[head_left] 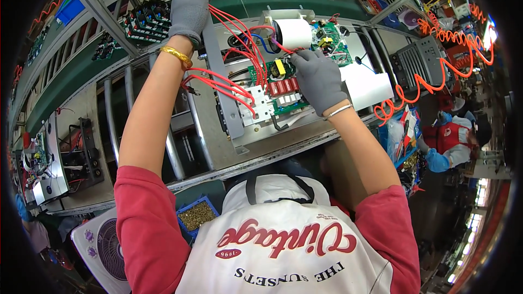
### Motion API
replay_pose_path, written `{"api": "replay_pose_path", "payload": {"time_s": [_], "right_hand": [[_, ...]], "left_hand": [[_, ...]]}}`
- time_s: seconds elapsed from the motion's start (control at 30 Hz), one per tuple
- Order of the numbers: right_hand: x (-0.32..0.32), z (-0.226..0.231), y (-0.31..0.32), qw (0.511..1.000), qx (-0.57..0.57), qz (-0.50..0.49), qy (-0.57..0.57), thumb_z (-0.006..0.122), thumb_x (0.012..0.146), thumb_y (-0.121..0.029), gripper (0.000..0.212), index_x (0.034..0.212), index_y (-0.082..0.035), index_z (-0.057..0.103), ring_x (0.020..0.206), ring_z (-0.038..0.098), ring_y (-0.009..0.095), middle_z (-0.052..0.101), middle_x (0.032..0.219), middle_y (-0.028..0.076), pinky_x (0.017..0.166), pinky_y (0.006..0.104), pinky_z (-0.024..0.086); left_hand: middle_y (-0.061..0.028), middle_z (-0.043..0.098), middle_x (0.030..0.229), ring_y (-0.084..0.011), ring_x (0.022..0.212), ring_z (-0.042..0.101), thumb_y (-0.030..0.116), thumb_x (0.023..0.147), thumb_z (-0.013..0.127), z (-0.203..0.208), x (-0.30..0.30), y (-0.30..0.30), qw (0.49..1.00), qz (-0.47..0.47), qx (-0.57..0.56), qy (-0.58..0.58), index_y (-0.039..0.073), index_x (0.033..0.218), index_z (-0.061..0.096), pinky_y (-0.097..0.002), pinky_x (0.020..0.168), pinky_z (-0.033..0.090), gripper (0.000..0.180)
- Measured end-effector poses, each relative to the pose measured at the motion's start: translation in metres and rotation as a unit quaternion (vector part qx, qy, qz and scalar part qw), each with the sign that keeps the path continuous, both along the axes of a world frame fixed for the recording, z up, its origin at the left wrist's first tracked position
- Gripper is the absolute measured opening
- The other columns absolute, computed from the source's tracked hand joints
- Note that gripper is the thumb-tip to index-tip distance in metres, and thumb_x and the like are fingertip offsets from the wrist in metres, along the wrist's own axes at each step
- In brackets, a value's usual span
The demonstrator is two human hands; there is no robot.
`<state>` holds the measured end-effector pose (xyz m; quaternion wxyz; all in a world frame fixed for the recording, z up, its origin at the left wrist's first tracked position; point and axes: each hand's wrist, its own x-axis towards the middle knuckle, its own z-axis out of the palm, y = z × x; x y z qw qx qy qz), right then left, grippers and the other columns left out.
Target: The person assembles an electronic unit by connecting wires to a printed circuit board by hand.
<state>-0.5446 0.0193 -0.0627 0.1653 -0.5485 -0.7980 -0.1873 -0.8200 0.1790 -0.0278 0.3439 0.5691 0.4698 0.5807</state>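
An opened electrical unit lies before me, with a grey metal panel (220,79) standing along its left side. My left hand (189,13), in a grey glove, is closed at the panel's far end, where a bundle of red wires (231,22) runs into it. My gloved right hand (320,80) reaches over the circuit board (283,108), its fingertips closed on a red wire (284,49) beside a white cylinder (294,34). The fingertips are partly hidden. More red wires (218,79) run from a terminal plate (255,106) over the panel, their loose ends hanging at left.
A metal roller conveyor (111,122) extends leftward. Several circuit boards (147,20) stand at far left. Coiled orange-red hose (419,90) hangs at right. A blue tray of screws (197,215) and a fan (106,245) are close by. Another person (455,136) works at right.
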Motion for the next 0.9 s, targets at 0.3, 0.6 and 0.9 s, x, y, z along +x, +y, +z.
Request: {"api": "replay_pose_path", "payload": {"time_s": [0.3,0.6,0.9], "right_hand": [[-0.005,0.006,0.007,0.988,-0.123,-0.053,-0.073,0.063,0.085,-0.011,0.021,0.104,-0.016,0.072,0.106,0.066,0.023,0.070,0.104,0.004,0.085,0.0385,0.054],[-0.008,0.007,0.009,0.981,-0.125,-0.045,-0.139,0.063,0.084,-0.010,0.017,0.098,-0.012,0.071,0.100,0.067,0.024,0.070,0.101,0.004,0.085,0.0397,0.053],[-0.024,0.027,-0.030,0.997,-0.063,0.029,0.046,0.069,0.082,-0.017,0.025,0.106,-0.012,0.070,0.103,0.065,0.028,0.068,0.105,0.006,0.086,0.0428,0.054]], "left_hand": [[-0.0101,0.075,0.100,-0.0155,0.093,0.068,0.016,0.095,0.056,-0.001,-0.002,0.006,1.000,0.006,0.012,0.019,-0.001,0.115,0.070,-0.0266,0.088,0.052,0.030],[-0.0086,0.075,0.093,-0.0162,0.088,0.067,0.022,0.091,0.055,-0.008,-0.005,0.014,0.999,-0.005,0.031,-0.009,0.002,0.108,0.072,-0.0298,0.083,0.051,0.032],[-0.0106,0.076,0.096,-0.0171,0.087,0.068,0.020,0.090,0.055,0.002,-0.008,0.009,0.999,0.003,0.021,0.035,0.001,0.110,0.073,-0.0296,0.083,0.052,0.032]]}}
